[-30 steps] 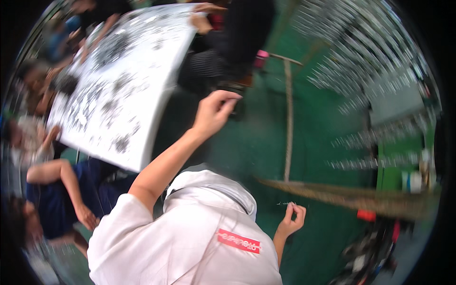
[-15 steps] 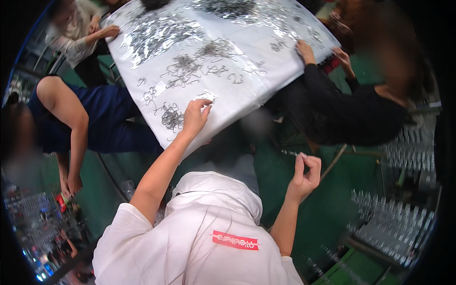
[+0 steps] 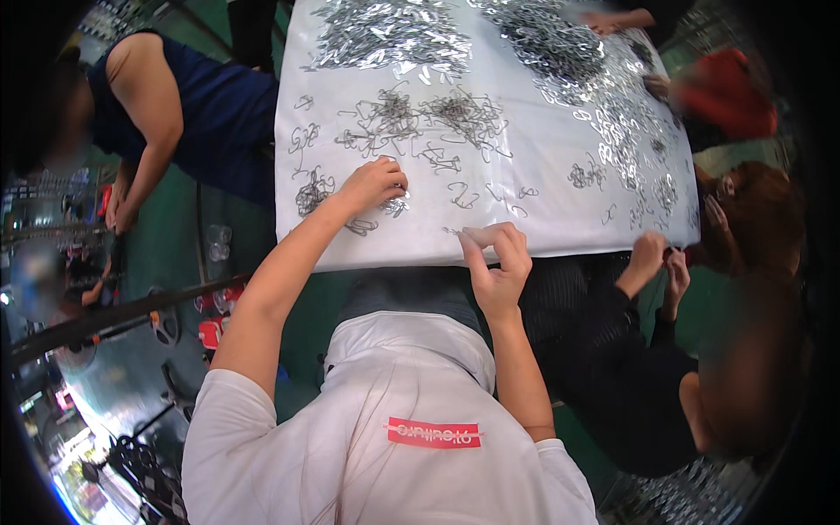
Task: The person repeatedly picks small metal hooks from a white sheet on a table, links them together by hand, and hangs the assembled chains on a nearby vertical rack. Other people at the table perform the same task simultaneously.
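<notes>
My left hand (image 3: 376, 185) is over the near left of the white-covered table (image 3: 350, 254). Its fingers are curled together above a small heap of shiny metal pieces (image 3: 395, 207); whatever they pinch is hidden. At the table's near edge, my right hand (image 3: 499, 267) pinches a small shiny metal piece (image 3: 451, 231) between thumb and forefinger, its exact shape too small to read. Left of my left hand lies a dark tangle of bent wire hooks (image 3: 313, 194), with more loose hooks (image 3: 360, 227) just below that hand.
Larger piles of wire hooks (image 3: 459, 109), flat shiny metal pieces (image 3: 394, 39) and dark metal pieces (image 3: 547, 48) cover the far table. A person in dark blue (image 3: 219, 114) stands at the left, one in black (image 3: 595, 367) sits close on my right, and other people's hands (image 3: 604, 22) work along the right side.
My view has turned, so the table now lies squarer before me. My right hand has come from beside my body to the table's near edge, still pinching the small piece. My left hand stays near the heap.
</notes>
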A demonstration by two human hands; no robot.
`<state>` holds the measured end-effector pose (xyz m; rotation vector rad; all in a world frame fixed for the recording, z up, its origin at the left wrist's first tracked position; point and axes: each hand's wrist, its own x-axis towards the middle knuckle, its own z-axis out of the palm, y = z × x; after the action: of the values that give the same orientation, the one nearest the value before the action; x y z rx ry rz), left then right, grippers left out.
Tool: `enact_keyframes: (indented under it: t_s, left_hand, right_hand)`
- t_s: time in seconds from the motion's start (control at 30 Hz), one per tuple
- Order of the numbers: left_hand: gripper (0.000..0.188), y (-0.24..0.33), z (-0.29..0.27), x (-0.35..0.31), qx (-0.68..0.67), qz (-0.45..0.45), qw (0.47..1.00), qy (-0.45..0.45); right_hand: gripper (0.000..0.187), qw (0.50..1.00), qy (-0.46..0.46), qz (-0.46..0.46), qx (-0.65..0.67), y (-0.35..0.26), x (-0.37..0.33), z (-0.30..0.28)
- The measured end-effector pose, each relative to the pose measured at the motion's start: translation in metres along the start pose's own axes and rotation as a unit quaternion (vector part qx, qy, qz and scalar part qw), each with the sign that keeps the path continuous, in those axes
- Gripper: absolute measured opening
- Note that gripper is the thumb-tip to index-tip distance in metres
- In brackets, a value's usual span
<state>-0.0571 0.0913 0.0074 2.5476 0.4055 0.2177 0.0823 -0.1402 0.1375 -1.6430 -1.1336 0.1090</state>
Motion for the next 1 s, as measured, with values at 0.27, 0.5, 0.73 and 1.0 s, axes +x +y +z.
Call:
enact_keyframes:
  t_s: [0.27,0.5,0.73,1.0]
  left_hand:
    - [0.015,0.003,0.033,-0.012,0.118,0.059,0.985,0.114]
    - [0.022,0.012,0.049,0.004,0.261,-0.015,0.961,0.095]
    - [0.017,0.05,0.016,0.006,-0.186,-0.232,0.937,0.184]
    - [0.019,0.125,-0.047,-0.011,-0.569,-0.246,0.738,0.266]
  right_hand:
    - [0.009,1.0,-0.028,0.001,0.001,0.01,0.004,0.004]
    - [0.006,1.0,-0.021,0.008,-0.015,0.001,-0.002,0.016]
    - [0.008,0.999,-0.028,0.019,-0.015,0.001,-0.001,0.037]
    - [0.01,0.999,-0.028,-0.007,-0.044,0.008,0.015,0.056]
